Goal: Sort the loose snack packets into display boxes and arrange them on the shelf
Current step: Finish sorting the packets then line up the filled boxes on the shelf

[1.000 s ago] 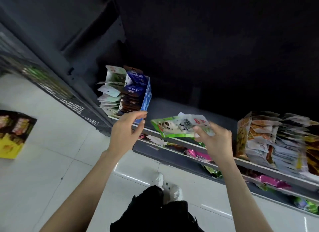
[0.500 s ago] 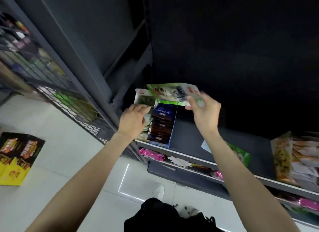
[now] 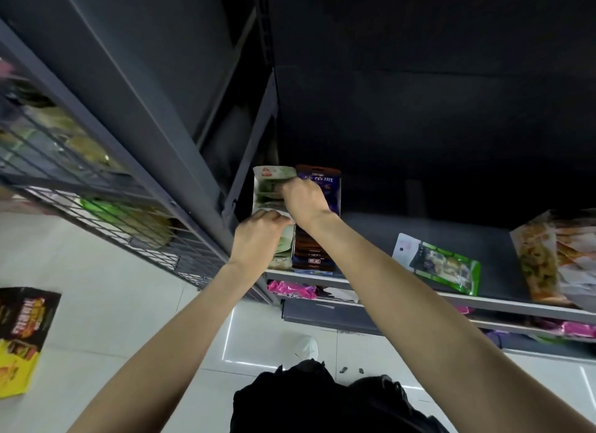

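We cannot read much at the back of the shelf (image 3: 371, 282): the space above and behind it is dark, and the print on the packets is too blurred to make out. Our right hand (image 3: 304, 200) covers the middle of the green packets (image 3: 271, 182), so we cannot tell how many lie under it, and the fingertips are hidden among them. The display box (image 3: 317, 261) of dark blue packets stands at the left end of the shelf, its far end half hidden by our right wrist. At the right end of the shelf a stack of orange and white packets (image 3: 541, 255) is cut off by the frame edge.

Both forearms reach up and forward to the left end of the shelf. Our right hand is bent down at the wrist, fingers curled into the row of green packets just left of the display box, pinching them near the top. Our left hand (image 3: 258, 239) sits nearer the shelf's front edge, fingers curled round the front of the same green row, gripping it.

A loose green packet (image 3: 445, 265) lies flat on the shelf, between the display box and the orange stack, well apart from both hands. Pink packets (image 3: 290, 289) show on the level below the shelf. Left of the shelf, on the floor, lies a flattened black and yellow carton (image 3: 22, 336).
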`<act>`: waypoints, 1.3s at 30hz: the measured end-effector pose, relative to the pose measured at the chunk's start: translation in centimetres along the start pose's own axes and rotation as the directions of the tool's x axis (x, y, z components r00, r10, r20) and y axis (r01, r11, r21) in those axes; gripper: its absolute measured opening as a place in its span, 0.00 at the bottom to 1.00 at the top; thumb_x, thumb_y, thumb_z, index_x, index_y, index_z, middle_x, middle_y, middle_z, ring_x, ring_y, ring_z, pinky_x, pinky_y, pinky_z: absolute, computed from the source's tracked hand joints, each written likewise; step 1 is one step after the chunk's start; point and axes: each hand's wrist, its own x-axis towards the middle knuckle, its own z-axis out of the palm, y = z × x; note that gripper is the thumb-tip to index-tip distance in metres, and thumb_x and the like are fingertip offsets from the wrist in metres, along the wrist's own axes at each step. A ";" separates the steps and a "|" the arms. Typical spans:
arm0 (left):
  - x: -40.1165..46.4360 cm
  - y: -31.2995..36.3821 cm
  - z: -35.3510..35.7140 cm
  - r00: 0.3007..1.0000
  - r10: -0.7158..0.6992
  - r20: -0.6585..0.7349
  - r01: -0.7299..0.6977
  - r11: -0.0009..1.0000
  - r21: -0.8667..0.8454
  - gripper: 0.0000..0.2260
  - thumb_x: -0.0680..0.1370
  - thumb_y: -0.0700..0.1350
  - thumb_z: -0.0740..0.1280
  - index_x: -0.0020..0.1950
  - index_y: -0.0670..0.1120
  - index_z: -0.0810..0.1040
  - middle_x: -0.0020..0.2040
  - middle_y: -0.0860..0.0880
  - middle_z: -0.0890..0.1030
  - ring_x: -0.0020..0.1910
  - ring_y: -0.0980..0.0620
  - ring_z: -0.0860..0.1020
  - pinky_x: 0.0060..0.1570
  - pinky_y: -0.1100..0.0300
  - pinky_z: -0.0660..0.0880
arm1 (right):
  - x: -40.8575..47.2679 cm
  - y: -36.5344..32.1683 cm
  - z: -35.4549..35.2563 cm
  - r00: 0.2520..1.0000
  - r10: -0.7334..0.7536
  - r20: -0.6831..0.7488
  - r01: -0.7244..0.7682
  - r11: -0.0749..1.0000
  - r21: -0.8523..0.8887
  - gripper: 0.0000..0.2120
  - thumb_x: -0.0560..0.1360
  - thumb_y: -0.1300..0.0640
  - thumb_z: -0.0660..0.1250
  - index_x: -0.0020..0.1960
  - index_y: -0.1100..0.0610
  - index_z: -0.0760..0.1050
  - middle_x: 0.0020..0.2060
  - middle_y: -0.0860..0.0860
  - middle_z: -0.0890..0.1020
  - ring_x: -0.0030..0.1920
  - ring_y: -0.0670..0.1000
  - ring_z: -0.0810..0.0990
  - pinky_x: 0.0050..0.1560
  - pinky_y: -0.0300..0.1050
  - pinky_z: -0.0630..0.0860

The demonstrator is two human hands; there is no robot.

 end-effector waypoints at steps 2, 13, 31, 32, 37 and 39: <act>-0.1 -0.3 0.0 0.998 -0.015 -0.057 0.015 1.000 0.001 0.12 0.59 0.38 0.79 0.37 0.51 0.83 0.32 0.53 0.81 0.32 0.54 0.79 0.23 0.68 0.68 | -0.2 -0.2 0.3 0.996 -0.019 -0.086 0.021 1.000 0.021 0.17 0.74 0.69 0.58 0.61 0.57 0.73 0.52 0.55 0.81 0.51 0.57 0.81 0.45 0.47 0.76; -1.6 3.8 -1.6 0.950 -0.217 -0.226 0.143 0.942 -0.305 0.03 0.73 0.43 0.69 0.46 0.46 0.79 0.41 0.50 0.81 0.39 0.50 0.78 0.32 0.59 0.74 | -7.2 5.5 3.4 0.915 0.071 -0.398 0.186 0.799 0.571 0.16 0.74 0.66 0.65 0.61 0.59 0.77 0.54 0.55 0.81 0.57 0.55 0.78 0.55 0.47 0.75; 4.8 23.7 12.5 0.631 -0.284 0.722 0.729 0.535 -0.427 0.29 0.75 0.47 0.67 0.74 0.47 0.60 0.70 0.43 0.68 0.67 0.45 0.69 0.66 0.53 0.66 | -21.5 26.9 16.2 0.872 0.287 0.396 -0.397 0.888 0.231 0.36 0.72 0.45 0.71 0.74 0.50 0.58 0.69 0.54 0.67 0.67 0.59 0.68 0.68 0.52 0.65; 4.7 23.8 12.6 0.627 -0.287 0.724 0.734 0.529 -0.426 0.29 0.75 0.47 0.67 0.74 0.47 0.61 0.70 0.43 0.68 0.67 0.45 0.69 0.66 0.53 0.66 | -21.3 26.9 16.2 0.874 0.276 0.399 -0.369 0.913 0.176 0.36 0.71 0.45 0.71 0.73 0.50 0.58 0.67 0.55 0.68 0.65 0.59 0.70 0.64 0.53 0.68; 3.8 24.5 10.8 0.716 -0.311 0.626 0.693 0.431 -0.579 0.22 0.76 0.41 0.67 0.69 0.44 0.68 0.66 0.46 0.74 0.63 0.47 0.74 0.57 0.60 0.68 | -20.8 26.4 15.8 0.954 0.080 0.288 -0.045 0.991 -0.127 0.20 0.77 0.56 0.62 0.66 0.57 0.61 0.55 0.57 0.78 0.52 0.58 0.81 0.49 0.51 0.78; 3.4 24.9 9.6 0.704 -0.335 0.626 0.710 0.317 -0.629 0.24 0.77 0.41 0.67 0.71 0.44 0.65 0.68 0.46 0.72 0.64 0.49 0.73 0.53 0.64 0.69 | -21.0 26.4 15.1 0.964 0.087 0.253 -0.053 0.989 -0.138 0.17 0.76 0.61 0.57 0.65 0.58 0.63 0.51 0.57 0.81 0.49 0.59 0.82 0.46 0.49 0.77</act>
